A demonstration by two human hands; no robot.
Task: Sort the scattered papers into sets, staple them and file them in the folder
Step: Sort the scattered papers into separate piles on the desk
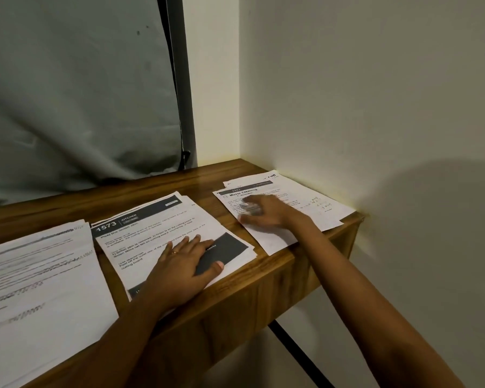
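Middle sheet (pixel 163 233): "1573", "KITCHEN", "Peel the onion skin". Right sheet (pixel 286 203): "Mirror Cleaning".

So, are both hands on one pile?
No, the left hand rests on the middle pile, the right hand on the pile by the wall.

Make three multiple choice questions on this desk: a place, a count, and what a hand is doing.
1. Where does the Mirror Cleaning stack lie?
A) at the right end of the wooden desk, by the wall
B) under the curtain
C) on the floor
2. How many paper stacks are on the desk?
A) one
B) three
C) five
3. What is the left hand doing?
A) gripping a stapler
B) hanging off the desk
C) resting flat on the 1573 Kitchen stack
Answers: 1 A, it is by the corner, under the right hand; 2 B, blurred left stack, 1573 Kitchen stack, Mirror Cleaning stack; 3 C, it lies palm down there.
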